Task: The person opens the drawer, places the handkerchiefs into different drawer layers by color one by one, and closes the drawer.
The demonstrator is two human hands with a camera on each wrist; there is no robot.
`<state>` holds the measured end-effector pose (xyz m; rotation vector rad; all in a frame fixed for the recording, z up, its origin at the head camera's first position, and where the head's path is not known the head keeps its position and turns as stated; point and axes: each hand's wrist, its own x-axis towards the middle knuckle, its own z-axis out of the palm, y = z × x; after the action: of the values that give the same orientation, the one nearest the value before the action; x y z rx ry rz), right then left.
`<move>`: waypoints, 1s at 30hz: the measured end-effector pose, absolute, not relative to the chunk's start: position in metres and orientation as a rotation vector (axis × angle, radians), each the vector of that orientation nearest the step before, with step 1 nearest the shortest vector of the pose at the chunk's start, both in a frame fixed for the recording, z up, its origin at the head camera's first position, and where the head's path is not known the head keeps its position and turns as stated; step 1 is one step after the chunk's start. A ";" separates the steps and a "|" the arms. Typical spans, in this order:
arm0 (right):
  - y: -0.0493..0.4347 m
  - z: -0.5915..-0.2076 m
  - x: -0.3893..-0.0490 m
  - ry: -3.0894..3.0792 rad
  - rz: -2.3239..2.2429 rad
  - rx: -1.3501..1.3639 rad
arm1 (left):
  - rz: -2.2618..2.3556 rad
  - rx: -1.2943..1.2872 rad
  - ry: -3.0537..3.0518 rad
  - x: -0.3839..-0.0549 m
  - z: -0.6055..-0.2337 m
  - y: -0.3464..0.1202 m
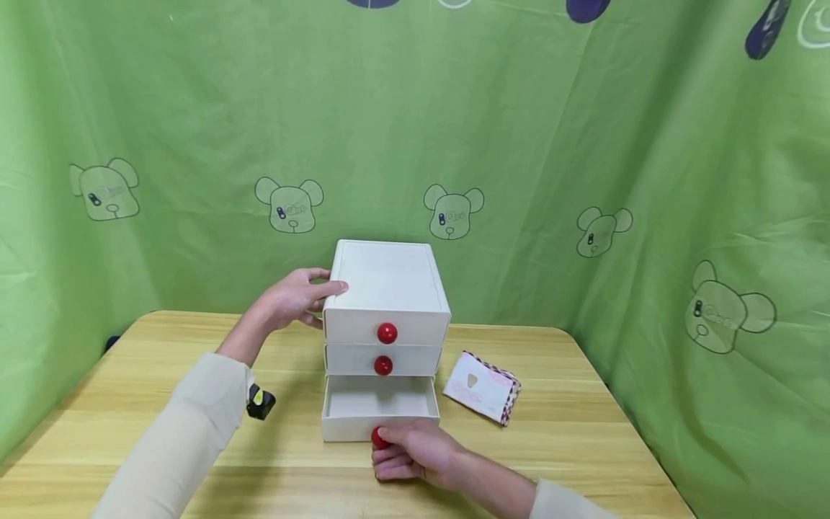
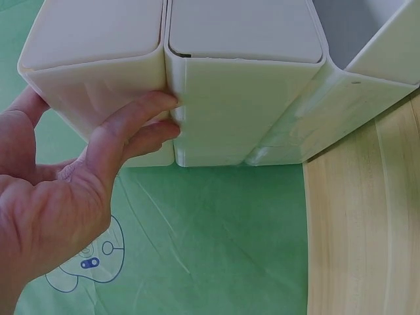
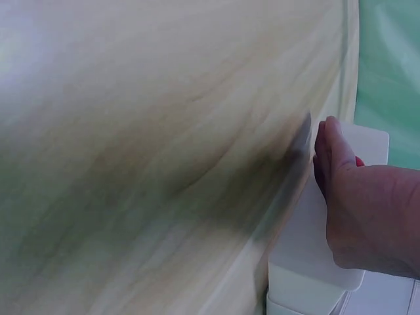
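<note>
A small white cabinet of drawers (image 1: 389,277) stands on the wooden table, with a round red knob on each drawer. Its bottom drawer (image 1: 346,431) is pulled part way out, and the part of its inside that shows is bare. At that drawer's front, my right hand (image 1: 424,453) pinches the red knob (image 1: 377,439) between thumb and fingers. My left hand (image 1: 298,297) lies against the cabinet's left side, thumb over the top edge. In the left wrist view, the left fingers (image 2: 141,125) press on the side wall. The upper two drawers are closed.
A folded white and pink cloth (image 1: 480,388) with a checked red edge lies right of the cabinet. Left of it, near the left sleeve, sits a small black and yellow object (image 1: 261,404). Green curtain (image 1: 519,108) hangs behind and beside the table (image 1: 558,425).
</note>
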<state>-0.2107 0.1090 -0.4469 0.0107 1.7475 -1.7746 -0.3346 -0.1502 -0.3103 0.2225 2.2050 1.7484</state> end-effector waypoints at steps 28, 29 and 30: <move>0.114 -0.447 -0.179 1.705 -1.712 0.046 | 1.761 0.231 2.182 -0.337 -0.313 -0.151; 0.114 -0.448 -0.178 1.705 -1.709 0.045 | 1.762 0.231 2.183 -0.337 -0.313 -0.151; 0.114 -0.448 -0.176 1.705 -1.709 0.043 | 1.761 0.233 2.184 -0.337 -0.313 -0.151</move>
<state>-0.1762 0.1141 -0.4476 0.0431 1.7051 -1.7092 -0.3374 -0.1512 -0.3130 0.2328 2.1840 1.7611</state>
